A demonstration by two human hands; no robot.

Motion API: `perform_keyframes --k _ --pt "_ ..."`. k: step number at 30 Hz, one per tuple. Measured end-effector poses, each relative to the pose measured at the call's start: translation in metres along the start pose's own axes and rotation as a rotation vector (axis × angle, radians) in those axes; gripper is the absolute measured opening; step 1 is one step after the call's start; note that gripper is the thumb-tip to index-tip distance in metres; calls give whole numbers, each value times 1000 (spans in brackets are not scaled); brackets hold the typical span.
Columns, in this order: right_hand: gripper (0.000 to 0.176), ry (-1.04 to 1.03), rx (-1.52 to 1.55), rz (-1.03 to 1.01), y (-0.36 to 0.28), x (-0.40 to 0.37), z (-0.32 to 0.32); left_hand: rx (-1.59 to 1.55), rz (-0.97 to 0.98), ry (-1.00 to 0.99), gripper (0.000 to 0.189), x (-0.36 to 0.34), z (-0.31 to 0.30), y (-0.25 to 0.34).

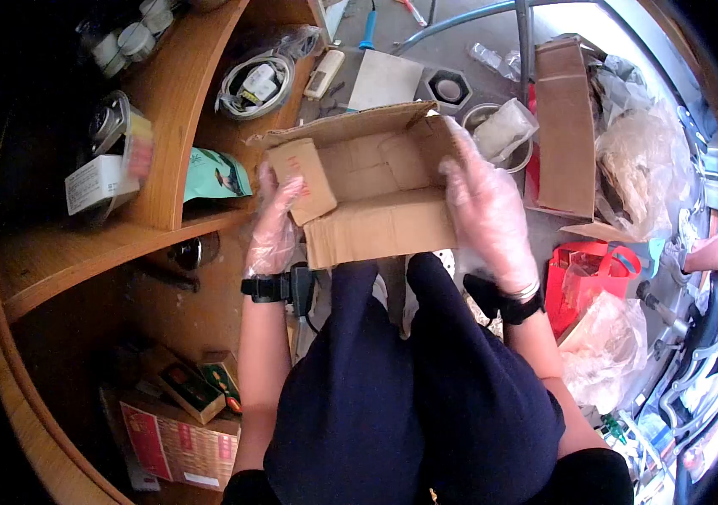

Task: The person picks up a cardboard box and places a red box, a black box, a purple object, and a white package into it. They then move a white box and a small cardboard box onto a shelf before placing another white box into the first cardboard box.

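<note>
An open cardboard box [384,172] is held up above the knees, its inside facing up and its flaps folded out. My left hand [275,215], in a clear plastic glove, grips the box's left side by a short flap with red print. At the right side, my right hand [485,202], gloved the same way, holds the box wall with its fingers along the outside. Nothing shows inside the box.
A wooden shelf [199,109] at the left holds a coiled white cable [255,87] and a green pouch [214,174]. Right: a metal pot [520,158], another cardboard box [565,126], a red bag [586,273] and plastic bags [603,349]. Another person's leg [716,251] shows far right.
</note>
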State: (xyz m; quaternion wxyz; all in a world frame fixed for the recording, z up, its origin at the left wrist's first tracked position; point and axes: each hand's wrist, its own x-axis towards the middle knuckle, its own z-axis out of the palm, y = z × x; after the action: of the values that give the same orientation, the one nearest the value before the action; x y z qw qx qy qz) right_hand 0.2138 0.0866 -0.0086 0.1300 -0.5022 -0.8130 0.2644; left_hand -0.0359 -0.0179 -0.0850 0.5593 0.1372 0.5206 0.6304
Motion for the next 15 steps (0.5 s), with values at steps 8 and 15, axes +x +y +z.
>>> perform_keyframes --k 8,15 --pt "75 -30 140 -307 16 17 20 108 1 30 72 -2 4 -6" --pt "71 -41 -1 -1 4 39 15 562 40 100 71 7 15 5"
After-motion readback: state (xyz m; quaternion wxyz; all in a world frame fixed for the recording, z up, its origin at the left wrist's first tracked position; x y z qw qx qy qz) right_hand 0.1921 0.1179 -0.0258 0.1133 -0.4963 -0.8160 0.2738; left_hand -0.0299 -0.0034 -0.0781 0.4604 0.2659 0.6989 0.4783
